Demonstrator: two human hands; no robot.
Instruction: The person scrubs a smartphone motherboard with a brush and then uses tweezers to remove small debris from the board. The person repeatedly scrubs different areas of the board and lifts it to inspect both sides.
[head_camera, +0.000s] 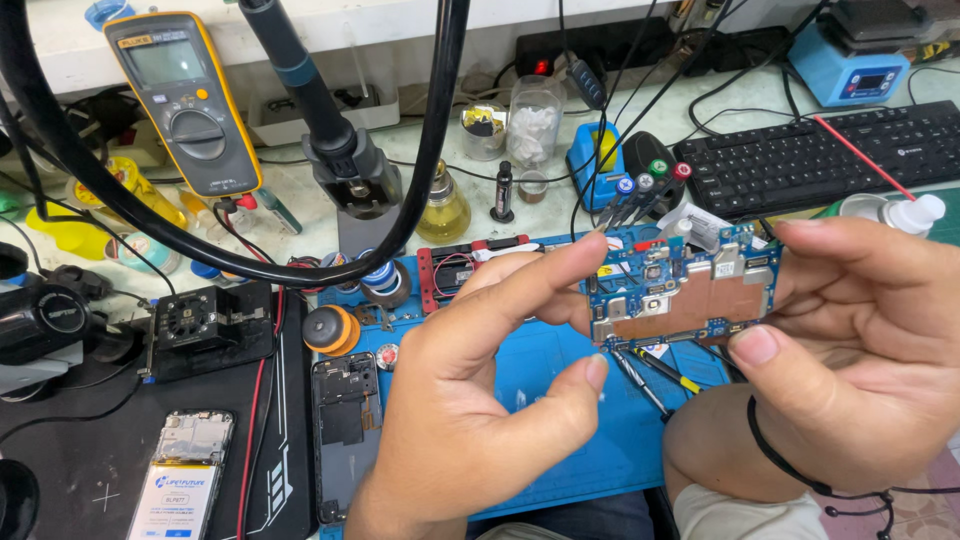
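So the board (683, 290) is up in the air over the blue mat (560, 400), long axis running left-right between both hands. Right hand (860, 350) pinches its right end, thumb under and fingers on top; left hand (480, 370) has fingertips on the left edge, thumb loose below.

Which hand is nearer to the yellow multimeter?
Left. The left hand is below and to the right of the yellow multimeter; the right hand is farther right, holding the circuit board.
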